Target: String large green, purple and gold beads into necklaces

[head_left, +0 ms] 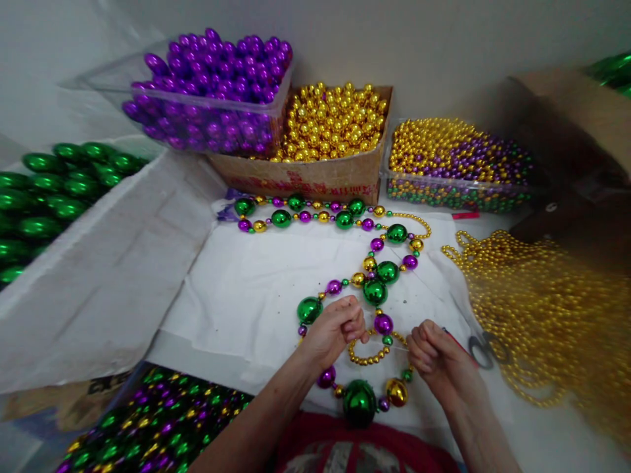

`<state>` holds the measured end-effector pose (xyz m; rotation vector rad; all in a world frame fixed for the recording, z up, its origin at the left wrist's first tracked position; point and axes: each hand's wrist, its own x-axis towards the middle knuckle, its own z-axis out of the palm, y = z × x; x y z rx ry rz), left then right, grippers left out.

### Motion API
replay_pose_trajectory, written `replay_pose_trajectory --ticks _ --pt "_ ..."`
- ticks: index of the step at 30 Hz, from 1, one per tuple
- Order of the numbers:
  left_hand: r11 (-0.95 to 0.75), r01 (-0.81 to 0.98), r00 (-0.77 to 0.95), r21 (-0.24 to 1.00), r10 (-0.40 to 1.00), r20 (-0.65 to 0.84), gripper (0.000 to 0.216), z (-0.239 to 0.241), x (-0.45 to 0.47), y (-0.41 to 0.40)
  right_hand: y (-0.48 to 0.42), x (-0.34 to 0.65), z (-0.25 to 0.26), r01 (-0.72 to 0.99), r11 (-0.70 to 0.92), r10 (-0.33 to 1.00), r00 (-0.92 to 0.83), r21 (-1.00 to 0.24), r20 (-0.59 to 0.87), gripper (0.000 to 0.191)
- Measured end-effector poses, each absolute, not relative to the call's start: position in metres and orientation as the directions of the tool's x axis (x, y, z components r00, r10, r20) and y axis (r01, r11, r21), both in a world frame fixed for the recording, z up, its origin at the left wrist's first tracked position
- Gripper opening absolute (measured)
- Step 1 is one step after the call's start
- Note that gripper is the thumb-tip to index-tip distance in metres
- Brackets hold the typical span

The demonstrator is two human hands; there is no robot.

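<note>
At the left edge of the frame an open box of green baubles [39, 197] sits beside a white sheet [113, 276] that drapes down toward the desk [207, 358], and in the lower left corner lies a bin of mixed bead strings [158, 420]. Along the top, from left to centre, stand a clear tub of purple baubles [211, 92] and a cardboard box of gold baubles [330, 125]. The bead strand [374, 291] lies on the white paper in the middle. Its long axis runs from the row of beads just below the cardboard box, curves down through the centre of the frame, and ends in a loop at the bottom centre with a large green bauble [359, 401]. The left hand [335, 328] is the nearer one: it rests right on this strand with its fingertips pinched shut just beside a purple bead [383, 323]. The right hand [434, 355] is held a little apart, to the right of the strand, its fingers also closed in a pinch. A thin thread [392, 339] seems to stretch between the two hands, though it is faint. A short run of small gold beads [369, 358] hangs just below it. Further right lie what look like scissors [486, 348], then a heap of gold strings [552, 309], with a tub of small beads [453, 164] above.
</note>
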<state>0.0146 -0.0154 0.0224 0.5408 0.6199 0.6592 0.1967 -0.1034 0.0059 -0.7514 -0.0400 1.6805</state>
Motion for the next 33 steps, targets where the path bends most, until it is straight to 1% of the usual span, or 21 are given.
replay_pose_trajectory --ticks 3,7,9,10,11,13,15,16,18,21,22,24,30,33 --pt "0.653 -0.406 0.625 0.64 0.709 -0.327 0.027 0.029 0.016 -0.015 -0.103 0.198 0.013 -0.873 -0.231 0.912 -0.04 -0.43 -0.409 0.036" --pt "0.656 -0.395 0.636 0.643 0.701 -0.323 0.026 0.029 0.02 -0.01 -0.101 0.197 0.012 -0.842 -0.219 0.926 -0.02 -0.493 -0.378 0.038" --pt "0.678 -0.351 0.643 0.646 0.676 -0.36 0.027 0.027 0.022 -0.004 -0.1 0.199 0.012 -0.785 -0.245 0.927 -0.018 -0.569 -0.374 0.037" --pt "0.682 -0.323 0.645 0.657 0.666 -0.374 0.028 0.027 0.024 0.0 -0.099 0.2 0.013 -0.733 -0.26 0.931 -0.016 -0.629 -0.366 0.035" --pt "0.679 -0.294 0.649 0.673 0.659 -0.38 0.029 0.027 0.026 0.003 -0.098 0.201 0.016 -0.659 -0.271 0.936 -0.01 -0.701 -0.352 0.033" --pt "0.658 -0.239 0.666 0.714 0.646 -0.372 0.032 0.03 0.03 0.008 -0.094 0.205 0.026 -0.454 -0.269 0.953 -0.002 -0.849 -0.302 0.029" --pt "0.628 -0.16 0.694 0.762 0.621 -0.366 0.03 0.035 0.036 0.009 -0.089 0.208 0.039 -0.226 -0.222 0.974 -0.014 -0.949 -0.225 0.026" --pt "0.606 -0.107 0.707 0.788 0.604 -0.368 0.027 0.037 0.038 0.009 -0.086 0.208 0.045 -0.121 -0.177 0.984 -0.023 -0.977 -0.176 0.025" --pt "0.541 -0.001 0.727 0.841 0.578 -0.371 0.02 0.043 0.042 0.005 -0.08 0.207 0.057 0.061 -0.073 0.997 -0.022 -0.996 -0.074 0.023" --pt "0.438 0.092 0.753 0.894 0.557 -0.35 0.014 0.048 0.045 -0.001 -0.075 0.202 0.065 0.263 0.02 0.999 0.03 -0.965 0.029 0.021" --pt "0.414 0.106 0.756 0.904 0.558 -0.344 0.011 0.049 0.044 -0.002 -0.073 0.2 0.066 0.292 0.026 0.998 0.042 -0.956 0.041 0.022" --pt "0.383 0.129 0.749 0.915 0.567 -0.343 0.009 0.051 0.042 -0.004 -0.071 0.197 0.066 0.296 0.026 0.998 0.046 -0.955 0.041 0.024" --pt "0.329 0.159 0.769 0.931 0.55 -0.325 0.013 0.057 0.032 -0.002 -0.06 0.2 0.061 0.194 0.009 0.999 0.033 -0.981 0.016 0.025" --pt "0.299 0.141 0.753 0.944 0.587 -0.298 0.014 0.058 0.032 -0.001 -0.054 0.201 0.063 0.185 0.02 1.0 0.02 -0.983 0.024 0.023"
